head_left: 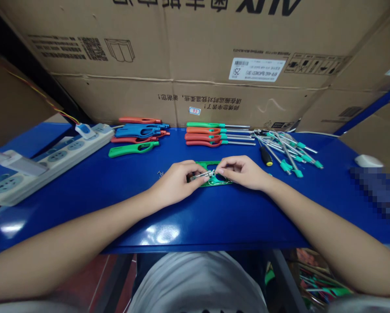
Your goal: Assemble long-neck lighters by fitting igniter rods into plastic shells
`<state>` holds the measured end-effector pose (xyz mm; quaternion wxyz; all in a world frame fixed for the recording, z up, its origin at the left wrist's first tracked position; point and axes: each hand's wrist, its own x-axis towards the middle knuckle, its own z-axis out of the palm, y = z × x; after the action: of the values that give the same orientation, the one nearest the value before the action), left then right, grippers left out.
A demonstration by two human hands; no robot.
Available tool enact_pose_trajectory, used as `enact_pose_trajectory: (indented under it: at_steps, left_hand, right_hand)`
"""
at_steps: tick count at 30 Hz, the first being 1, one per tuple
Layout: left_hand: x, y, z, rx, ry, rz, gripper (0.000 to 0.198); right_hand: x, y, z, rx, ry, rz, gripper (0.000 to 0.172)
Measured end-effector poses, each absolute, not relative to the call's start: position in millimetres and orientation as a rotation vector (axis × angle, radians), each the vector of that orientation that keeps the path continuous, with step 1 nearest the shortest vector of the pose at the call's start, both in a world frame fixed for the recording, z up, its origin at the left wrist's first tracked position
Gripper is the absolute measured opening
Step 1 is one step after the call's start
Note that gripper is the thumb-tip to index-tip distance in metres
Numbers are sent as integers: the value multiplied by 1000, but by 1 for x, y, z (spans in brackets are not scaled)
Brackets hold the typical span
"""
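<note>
My left hand [177,180] is closed, with thumb and fingers gripping a small shiny cylinder [199,175] that has a pale tip at its right end. Against that tip, my right hand [247,171] pinches with thumb and forefinger; whatever it holds is too small to make out. Beneath both hands lies an open green lighter shell [201,164], partly covered by my fingers. A thin pale wire loops over the shell. Several small metal pieces [161,174] sit on the blue table just left of my left hand.
Lighter handles [132,149] lie behind to the left, long-nosed lighters [203,137] behind the shell. Metal tubes with teal ends [288,152] and a screwdriver [265,155] are at right. A power strip [56,158] stands left; a cardboard box [181,56] walls the table's back.
</note>
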<state>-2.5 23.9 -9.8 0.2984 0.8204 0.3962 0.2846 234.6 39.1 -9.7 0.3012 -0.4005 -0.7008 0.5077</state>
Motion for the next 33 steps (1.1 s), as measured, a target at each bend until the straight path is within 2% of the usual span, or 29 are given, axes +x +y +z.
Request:
enact_pose_trajectory:
  at_steps: [33]
  left_hand:
    - [-2, 24, -9, 2193, 1040, 779, 16]
  right_hand:
    - [235, 39, -10, -1060, -1860, 1346, 33]
